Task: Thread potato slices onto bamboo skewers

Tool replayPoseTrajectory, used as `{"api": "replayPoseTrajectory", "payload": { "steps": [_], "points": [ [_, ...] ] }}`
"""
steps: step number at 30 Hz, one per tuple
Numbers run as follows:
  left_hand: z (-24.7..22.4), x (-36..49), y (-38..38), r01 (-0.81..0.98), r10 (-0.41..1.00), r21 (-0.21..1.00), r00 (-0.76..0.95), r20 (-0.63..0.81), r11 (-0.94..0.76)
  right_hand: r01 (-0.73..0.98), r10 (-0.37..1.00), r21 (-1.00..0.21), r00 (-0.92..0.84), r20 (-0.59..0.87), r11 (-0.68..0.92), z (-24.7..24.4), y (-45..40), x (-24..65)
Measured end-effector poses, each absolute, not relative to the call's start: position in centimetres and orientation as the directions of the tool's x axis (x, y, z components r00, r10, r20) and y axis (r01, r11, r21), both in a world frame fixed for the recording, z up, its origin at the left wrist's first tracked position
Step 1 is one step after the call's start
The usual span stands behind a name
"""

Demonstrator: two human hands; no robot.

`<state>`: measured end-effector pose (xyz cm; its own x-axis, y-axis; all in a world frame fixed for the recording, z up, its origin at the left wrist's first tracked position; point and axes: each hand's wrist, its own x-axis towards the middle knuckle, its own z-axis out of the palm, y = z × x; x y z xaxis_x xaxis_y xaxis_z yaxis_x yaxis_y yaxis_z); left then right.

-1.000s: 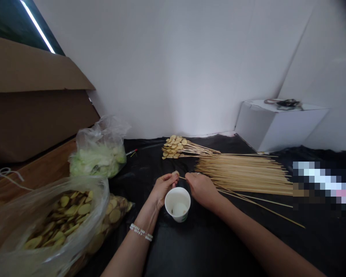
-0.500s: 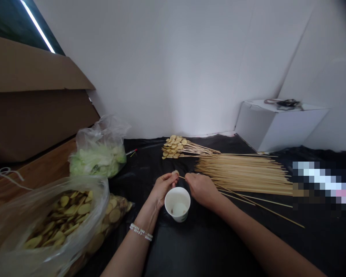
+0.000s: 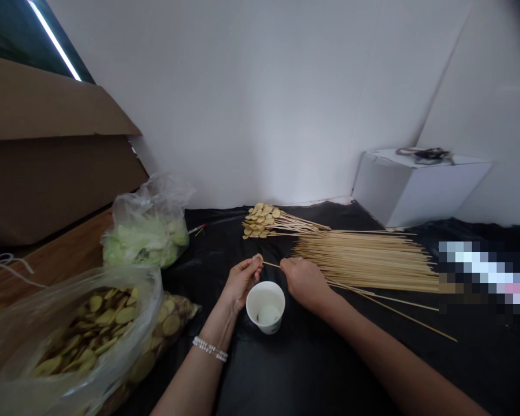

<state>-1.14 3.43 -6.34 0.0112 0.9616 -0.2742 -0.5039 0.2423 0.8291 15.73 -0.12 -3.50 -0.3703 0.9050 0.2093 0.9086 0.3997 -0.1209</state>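
Note:
My left hand [image 3: 243, 280] pinches a small pale round slice [image 3: 259, 257], which looks like potato, between thumb and fingers. A thin wooden skewer [image 3: 271, 265] runs from that slice to my right hand [image 3: 305, 282], which is closed round it. How deep the skewer tip sits in the slice, I cannot tell. Just below and between the hands stands a white paper cup [image 3: 266, 308] with clear liquid in it. Behind them lies a pile of skewered slices [image 3: 260, 221], their sticks pointing right. A broad spread of bare skewers [image 3: 372, 260] lies right of my right hand.
At left, an open plastic bag [image 3: 149, 341] holds many slices, beside a second bag of slices [image 3: 171, 318]. Behind it sits a bag of pale green leaves [image 3: 145, 240]. A pen [image 3: 197, 229] lies near the wall. A white box [image 3: 420, 188] stands at right, a cardboard box [image 3: 56, 179] at left.
My left hand has shifted slightly left with the slice, and more of the skewer shows between the two hands. The right hand stays nearly in place.

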Motion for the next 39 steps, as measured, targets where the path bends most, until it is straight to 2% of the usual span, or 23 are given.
{"api": "replayPoseTrajectory", "payload": {
  "steps": [8, 17, 24, 39],
  "points": [
    [-6.3, -1.0, 3.3, -0.475, 0.960, 0.843, 0.022, -0.278, 0.255, 0.899, 0.896, -0.159, -0.362, 0.257, 0.408, -3.7, -0.2, 15.7],
    [-6.3, -1.1, 3.3, -0.466, 0.956, 0.841, 0.037, -0.290, 0.273, 0.888, 0.913, -0.224, -0.373, 0.164, 0.402, -3.7, 0.2, 15.9],
    [-6.3, -1.0, 3.2, -0.447, 0.962, 0.856, 0.044, -0.270, 0.260, 0.887, 0.900, -0.190, -0.381, 0.209, 0.420, -3.7, -0.2, 15.6],
    [-6.3, -0.9, 3.2, -0.457, 0.951, 0.837, 0.071, -0.302, 0.301, 0.910, 0.907, -0.075, -0.395, 0.147, 0.408, -2.7, -0.8, 15.5]
  ]
}}
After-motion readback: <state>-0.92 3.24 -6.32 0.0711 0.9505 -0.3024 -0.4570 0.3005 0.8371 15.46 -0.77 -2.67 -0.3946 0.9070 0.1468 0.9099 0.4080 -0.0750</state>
